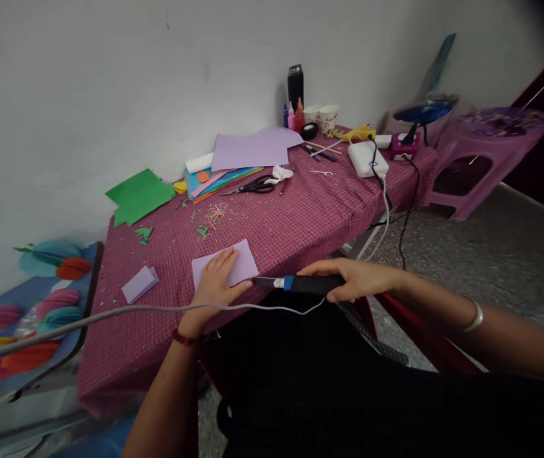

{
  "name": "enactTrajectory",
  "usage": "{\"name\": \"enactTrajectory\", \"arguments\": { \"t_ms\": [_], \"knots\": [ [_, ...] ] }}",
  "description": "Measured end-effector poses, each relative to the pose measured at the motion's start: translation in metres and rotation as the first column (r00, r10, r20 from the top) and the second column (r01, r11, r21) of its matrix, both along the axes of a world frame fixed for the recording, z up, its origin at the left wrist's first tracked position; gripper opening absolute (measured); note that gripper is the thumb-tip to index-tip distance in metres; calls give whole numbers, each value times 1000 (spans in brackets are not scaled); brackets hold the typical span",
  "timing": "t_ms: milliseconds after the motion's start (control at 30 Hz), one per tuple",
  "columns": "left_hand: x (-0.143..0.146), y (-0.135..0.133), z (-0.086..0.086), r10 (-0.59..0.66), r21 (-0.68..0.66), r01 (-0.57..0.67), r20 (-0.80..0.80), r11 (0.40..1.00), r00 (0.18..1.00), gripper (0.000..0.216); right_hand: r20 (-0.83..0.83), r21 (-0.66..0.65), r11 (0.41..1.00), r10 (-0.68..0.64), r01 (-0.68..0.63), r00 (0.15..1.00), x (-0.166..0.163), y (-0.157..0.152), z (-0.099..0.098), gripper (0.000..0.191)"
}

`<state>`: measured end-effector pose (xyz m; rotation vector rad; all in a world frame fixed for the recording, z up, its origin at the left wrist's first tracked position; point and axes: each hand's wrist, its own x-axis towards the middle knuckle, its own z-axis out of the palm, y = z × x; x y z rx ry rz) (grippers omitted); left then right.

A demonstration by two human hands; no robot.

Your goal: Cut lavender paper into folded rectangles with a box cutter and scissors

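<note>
The left hand [214, 286] lies palm down on a lilac sheet [244, 262] near the front edge of the desk [281, 222], its fingers extended across the sheet's middle rather than curled around anything. Paper shows on both sides of them, and the thumb points along the near edge towards a black-handled tool [312, 284]. The right hand [355, 278] has its fingers wrapped around that handle; the metal tip ends at the sheet's near right corner, contact unclear. A folded lilac piece [139, 285] lies left, apart from the fingers.

Smooth paper sheet [244, 262], matt tool handle [310, 284], cloth table cover [295, 219], plastic stool [484, 143]
</note>
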<state>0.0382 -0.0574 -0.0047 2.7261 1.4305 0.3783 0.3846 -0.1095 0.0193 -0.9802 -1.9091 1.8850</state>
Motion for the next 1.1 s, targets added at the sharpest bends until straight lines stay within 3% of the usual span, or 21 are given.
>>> {"name": "enactTrajectory", "arguments": {
  "t_ms": [600, 933, 1100],
  "knots": [
    [2, -1, 3, 2, -17, -2, 10, 1000, 1000, 79, -23, 17, 1000, -7, 7, 1000, -7, 5, -7, 63],
    [0, -6, -1, 62, -15, -62, -8, 998, 998, 95, 10, 85, 995, -56, 55, 998, -28, 28, 9, 53],
    [0, -4, -3, 64, -16, -64, -17, 998, 998, 98, 26, 120, 982, -148, 144, 989, -44, 33, 11, 51]
  ]
}}
